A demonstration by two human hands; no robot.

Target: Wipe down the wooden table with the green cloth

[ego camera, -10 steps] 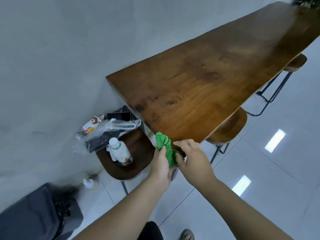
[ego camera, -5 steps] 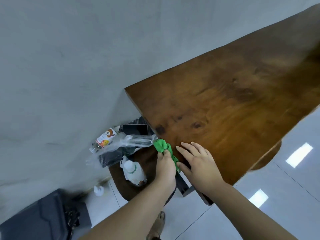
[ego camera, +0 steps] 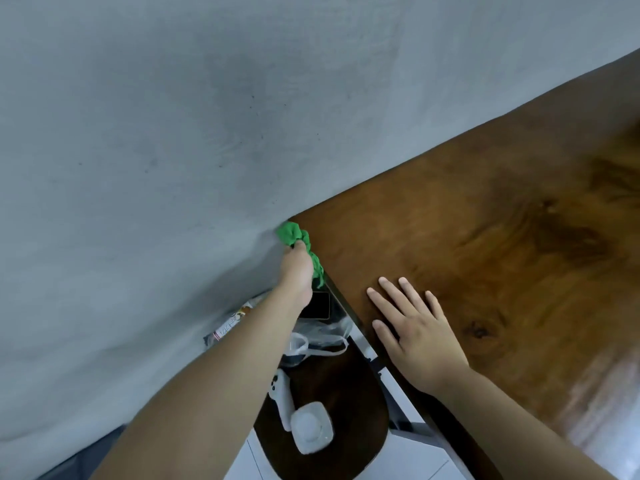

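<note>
The dark wooden table (ego camera: 502, 244) fills the right half of the view, its short end running down the middle. My left hand (ego camera: 298, 268) grips the bunched green cloth (ego camera: 298, 237) and presses it against the table's end edge, at the far corner by the wall. A strip of cloth hangs down beside my wrist. My right hand (ego camera: 415, 327) lies flat, palm down and fingers spread, on the tabletop near the same end.
A grey wall (ego camera: 207, 133) stands right behind the table's corner. Below the table's end is a round wooden stool (ego camera: 346, 382) with a white bottle (ego camera: 310, 426), a plastic bag (ego camera: 318, 337), a black phone (ego camera: 318, 304) and a labelled bottle (ego camera: 232, 323). White tiled floor shows beneath.
My left hand has carried the cloth along the table's end edge, from the near corner to the corner by the wall. My right hand has moved onto the tabletop. The view has come closer.
</note>
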